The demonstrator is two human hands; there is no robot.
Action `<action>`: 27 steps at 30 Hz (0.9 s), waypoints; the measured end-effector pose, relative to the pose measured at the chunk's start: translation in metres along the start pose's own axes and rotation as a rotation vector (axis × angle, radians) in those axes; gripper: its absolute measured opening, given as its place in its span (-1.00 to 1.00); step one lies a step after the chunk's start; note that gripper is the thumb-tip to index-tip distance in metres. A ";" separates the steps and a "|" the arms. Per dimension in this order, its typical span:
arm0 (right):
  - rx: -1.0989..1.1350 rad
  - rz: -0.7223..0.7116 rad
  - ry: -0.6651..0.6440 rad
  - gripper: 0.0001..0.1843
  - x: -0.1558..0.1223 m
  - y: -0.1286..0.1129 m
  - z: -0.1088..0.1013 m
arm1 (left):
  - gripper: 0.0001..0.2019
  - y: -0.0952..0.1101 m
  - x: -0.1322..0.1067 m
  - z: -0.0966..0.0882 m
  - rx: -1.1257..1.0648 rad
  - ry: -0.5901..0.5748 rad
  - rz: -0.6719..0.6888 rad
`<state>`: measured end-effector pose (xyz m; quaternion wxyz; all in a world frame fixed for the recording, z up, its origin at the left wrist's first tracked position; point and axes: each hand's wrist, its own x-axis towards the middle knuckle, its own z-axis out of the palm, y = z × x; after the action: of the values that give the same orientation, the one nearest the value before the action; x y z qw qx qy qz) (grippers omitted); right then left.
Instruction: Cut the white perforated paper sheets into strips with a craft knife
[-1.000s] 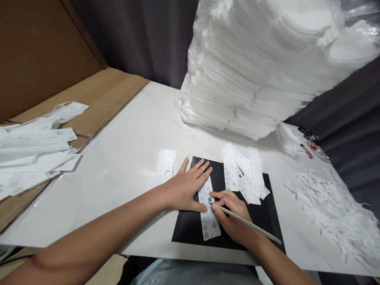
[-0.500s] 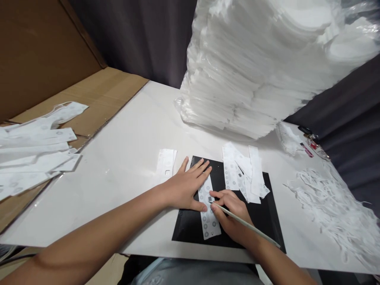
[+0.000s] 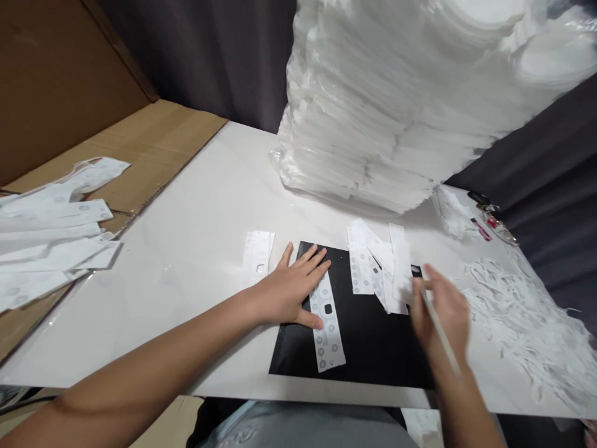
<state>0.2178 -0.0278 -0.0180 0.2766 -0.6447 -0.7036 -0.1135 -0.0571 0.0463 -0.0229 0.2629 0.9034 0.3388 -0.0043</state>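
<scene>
My left hand [image 3: 296, 292] lies flat with its fingers spread, over the upper part of a white strip printed with grey rings [image 3: 329, 339]. The strip rests on a black mat [image 3: 377, 351], and dark mat shows through a small square hole in it. At the mat's right edge, my right hand [image 3: 443, 311] is closed around a thin pale stick-shaped tool [image 3: 441, 336]. Motion blurs that hand, and the tool's tip cannot be made out. Just left of it, several loose white strips [image 3: 398, 264] overlap on the mat's upper right part.
More strips [image 3: 256, 252] with a square hole lie left of the mat. Many strips [image 3: 51, 239] are heaped on cardboard [image 3: 153, 140] at the left. A tall plastic-wrapped white stack [image 3: 373, 112] stands behind. Thin white scraps [image 3: 522, 323] and small objects [image 3: 487, 221] lie on the right.
My right hand has moved right with the tool, from the strip to the mat's right edge. The grey square in the strip is gone, leaving a hole. My left hand stays put.
</scene>
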 end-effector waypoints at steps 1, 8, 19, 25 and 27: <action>-0.049 0.065 0.046 -0.75 0.002 0.014 -0.008 | 0.00 0.001 0.000 -0.002 -0.020 0.026 -0.006; -0.052 0.195 -0.051 -0.70 -0.007 0.043 -0.014 | -0.74 0.015 -0.020 -0.054 -0.480 0.092 -0.050; 0.184 0.256 -0.204 -0.65 0.014 0.020 -0.008 | -0.76 0.007 -0.103 -0.108 -0.297 0.333 -0.171; 0.023 0.159 -0.169 -0.58 0.018 0.022 0.000 | -0.61 -0.039 -0.073 -0.081 -0.061 0.319 -0.300; 0.037 0.111 -0.166 -0.58 0.020 0.021 0.001 | -0.57 -0.047 -0.063 -0.076 0.079 0.334 -0.290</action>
<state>0.2375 -0.0070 -0.0123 0.2351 -0.6847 -0.6892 -0.0310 -0.1470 0.0741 0.0325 0.1641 0.8430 0.5036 0.0945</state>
